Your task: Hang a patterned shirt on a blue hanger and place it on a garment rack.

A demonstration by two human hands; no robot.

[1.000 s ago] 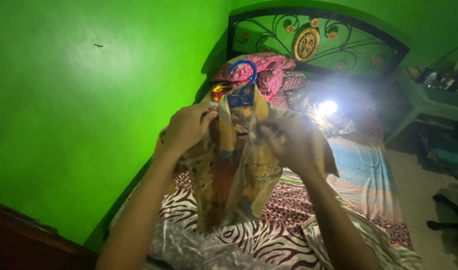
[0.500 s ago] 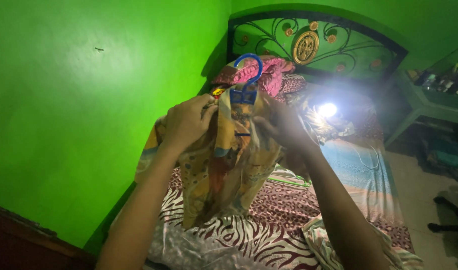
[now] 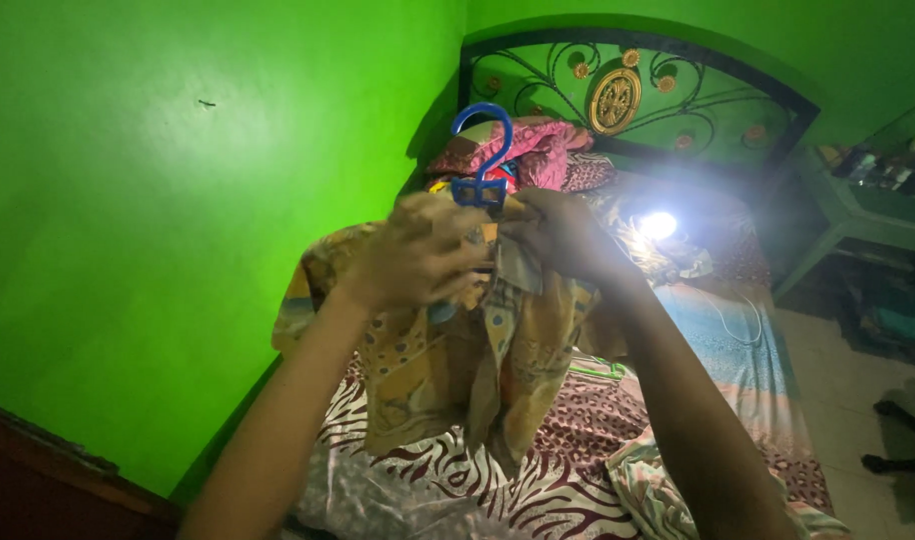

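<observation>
Head view: the left hand (image 3: 418, 255) is closed around the collar area of a patterned yellow-orange shirt (image 3: 448, 370), fingers curled into the cloth just below a blue plastic hanger (image 3: 483, 150). The right hand (image 3: 563, 235) sits at about 3 o'clock from the left one, almost touching it, its fingers pinching the shirt's front edge near the neck. The hanger's hook rises at 12 o'clock from both hands, and its lower part disappears into the shirt's neck. The shirt hangs down toward 6 o'clock, held up in the air above the bed, one sleeve spreading out toward 9 o'clock.

Under the shirt lies a zebra-striped sheet (image 3: 458, 485) on the bed. At 12 o'clock beyond the hanger, a pile of pink and red clothes (image 3: 533, 150) rests against a black iron headboard (image 3: 638, 90) with a gold round ornament. A bright lamp (image 3: 658, 225) glares at about 2 o'clock from the right hand. The green wall (image 3: 178, 200) fills the 9 o'clock side, and a green side table (image 3: 868, 210) stands at 3 o'clock.
</observation>
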